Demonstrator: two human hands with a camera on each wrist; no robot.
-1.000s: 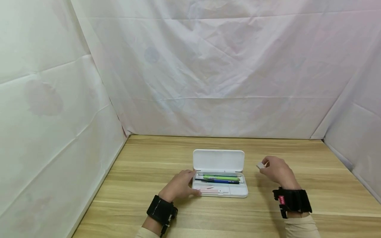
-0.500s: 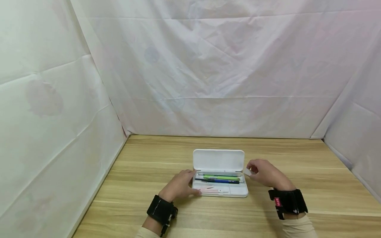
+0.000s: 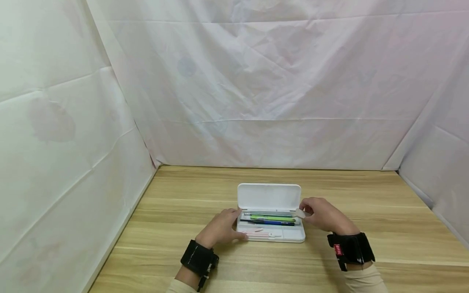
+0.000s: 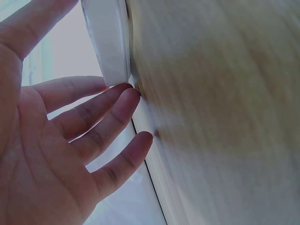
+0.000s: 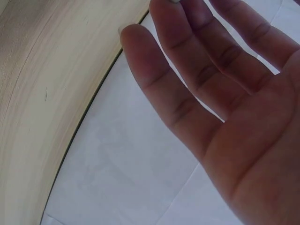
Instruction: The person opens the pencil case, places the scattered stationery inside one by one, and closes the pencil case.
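Observation:
An open white pencil case (image 3: 269,196) lies on the table with its lid raised. Inside are a green pen (image 3: 272,218), a dark blue pen (image 3: 275,223) and a pale pink compass-like tool (image 3: 258,234). My left hand (image 3: 220,228) rests against the case's left end, thumb near the front corner; in the left wrist view its fingers are extended, touching the white side (image 4: 108,42). My right hand (image 3: 324,213) pinches a small whitish eraser (image 3: 299,213) over the case's right back corner. The right wrist view shows that hand's fingers but not the eraser.
The wooden table (image 3: 190,187) runs back to a white cloth wall (image 3: 271,101). Further cloth walls stand on the left (image 3: 66,162) and right (image 3: 439,150). Black straps with devices sit on both wrists.
My right hand has moved left with the eraser, from the table's right side to above the case's right end. The left hand and the case have stayed put.

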